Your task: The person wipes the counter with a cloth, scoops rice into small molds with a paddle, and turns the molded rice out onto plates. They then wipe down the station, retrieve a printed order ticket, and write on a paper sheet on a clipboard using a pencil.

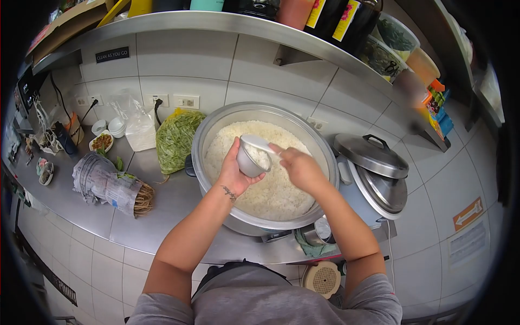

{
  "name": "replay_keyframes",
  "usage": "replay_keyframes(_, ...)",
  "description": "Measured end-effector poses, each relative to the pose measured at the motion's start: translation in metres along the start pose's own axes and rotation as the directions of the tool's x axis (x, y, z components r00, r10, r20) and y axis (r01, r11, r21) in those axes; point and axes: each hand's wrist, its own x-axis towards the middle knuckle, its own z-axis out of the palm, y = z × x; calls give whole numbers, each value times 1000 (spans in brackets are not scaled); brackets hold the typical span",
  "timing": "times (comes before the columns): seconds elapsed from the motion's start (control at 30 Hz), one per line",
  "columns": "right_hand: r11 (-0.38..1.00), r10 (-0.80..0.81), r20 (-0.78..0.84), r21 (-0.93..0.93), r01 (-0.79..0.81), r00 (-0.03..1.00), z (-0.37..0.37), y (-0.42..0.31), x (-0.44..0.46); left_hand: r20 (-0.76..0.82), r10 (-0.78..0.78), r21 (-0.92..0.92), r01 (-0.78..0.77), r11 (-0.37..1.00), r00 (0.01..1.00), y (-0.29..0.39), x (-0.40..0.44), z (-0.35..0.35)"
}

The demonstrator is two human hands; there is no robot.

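Observation:
My left hand (236, 172) is wrapped around a small grey bowl (249, 166), tilted and filled with white rice. In my right hand (300, 167) is a white rice paddle (257, 142), its flat blade lying against the bowl's upper rim. The right fingers are closed around the handle and slightly blurred. Both hands are above a large round metal pot (330, 162), which holds a wide bed of cooked rice (273, 197).
Beside the pot stand a bag of cut green vegetables (177, 138) and a paper-wrapped bundle with roots (108, 181). At right, metal lids (371, 157) top a white cooker. A shelf (216, 23) with bottles overhangs the counter. A metal container (319, 232) sits near the front edge.

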Motion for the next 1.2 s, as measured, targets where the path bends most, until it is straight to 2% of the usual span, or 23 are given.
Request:
replay_keyframes(0.03, 995, -27, 76, -96, 35, 997, 3, -7, -7, -5, -8, -41, 8, 999, 1000, 0, -1, -2)
replay_keyframes(0.1, 993, -62, 73, -95, 68, 995, 13, -1, -17, -12, -19, -83, 18, 996, 1000, -2, -2, -4)
replay_keyframes(0.2, 998, 31, 136, -51, -24, 990, 8, 8, -21, -29, -30, -51, 29, 998, 999, -5, -5, -1)
replay_keyframes(0.23, 966, 120, 84, 221, -136, 989, 3, 16, -15, -4, -1, -32, 1, 999, 1000, -4, -7, 3)
replay_keyframes(0.27, 850, 216, 58, 480, -217, 975, 0, 22, -11, 22, 28, -14, -28, 1000, 999, -3, -9, 5)
replay_keyframes(0.37, 888, 214, 97, 395, -235, 972, 1, 23, -9, 77, 17, 35, -20, 999, 997, -1, -6, 3)
replay_keyframes(0.4, 950, 146, 39, 274, -151, 988, 14, 14, -18, 78, 15, 36, -18, 999, 997, -1, -5, 0)
replay_keyframes(0.43, 950, 149, 40, 273, -154, 988, 11, 13, -20, 85, -1, 28, -1, 1000, 996, -1, -6, -1)
replay_keyframes(0.5, 865, 254, 174, 399, -304, 951, 9, 13, -24, 91, -19, 22, 18, 1000, 996, -3, -7, -2)
replay_keyframes(0.53, 864, 254, 173, 401, -303, 952, 9, 16, -26, 93, 10, 20, -12, 1000, 996, -3, -10, 4)
replay_keyframes(0.57, 704, 327, 178, 609, -365, 928, 8, 22, -29, 96, 40, 19, -42, 999, 995, -2, -12, 7)
replay_keyframes(0.63, 260, 445, 239, 888, -380, 863, 4, 27, -31, 134, 62, -2, -63, 998, 989, 0, -13, 7)
replay_keyframes(0.67, 226, 487, 253, 888, -400, 836, 9, 21, -34, 169, 78, -22, -75, 997, 983, 1, -13, 7)
replay_keyframes(0.7, 228, 485, 250, 889, -397, 838, 16, 12, -38, 171, 81, -22, -79, 997, 982, 1, -13, 8)
replay_keyframes(0.77, 417, 536, 130, 819, -395, 834, 33, -23, -47, 91, 101, -18, -100, 995, 991, -2, -14, 10)
replay_keyframes(0.83, 417, 528, 101, 834, -361, 843, 54, -34, -47, 128, 94, -8, -94, 996, 987, -3, -11, 5)
replay_keyframes(0.9, 607, 454, -33, 743, -282, 890, 67, -31, -43, 165, 95, 6, -98, 995, 982, -4, -8, 1)
replay_keyframes(0.93, 550, 482, 35, 766, -334, 875, 56, -27, -37, 157, 97, -5, -98, 995, 983, -3, -8, 1)
replay_keyframes(1.03, 536, 489, 95, 751, -385, 867, 21, -6, -23, 150, 77, 29, -82, 996, 986, -2, -11, 3)
replay_keyframes(1.07, 618, 460, 87, 683, -389, 884, 16, -2, -21, 150, 52, 78, -64, 995, 987, -3, -12, 4)
replay_keyframes(1.1, 620, 459, 89, 680, -390, 884, 22, 0, -22, 149, 53, 74, -65, 995, 987, -3, -12, 3)
replay_keyframes(1.17, 842, 198, -42, 519, -148, 979, 37, 0, -25, 121, -3, 19, 1, 1000, 993, -1, -12, 0)
replay_keyframes(1.2, 819, 271, 12, 523, -237, 962, 35, 2, -28, 120, -2, 17, 0, 1000, 993, -2, -12, 0)
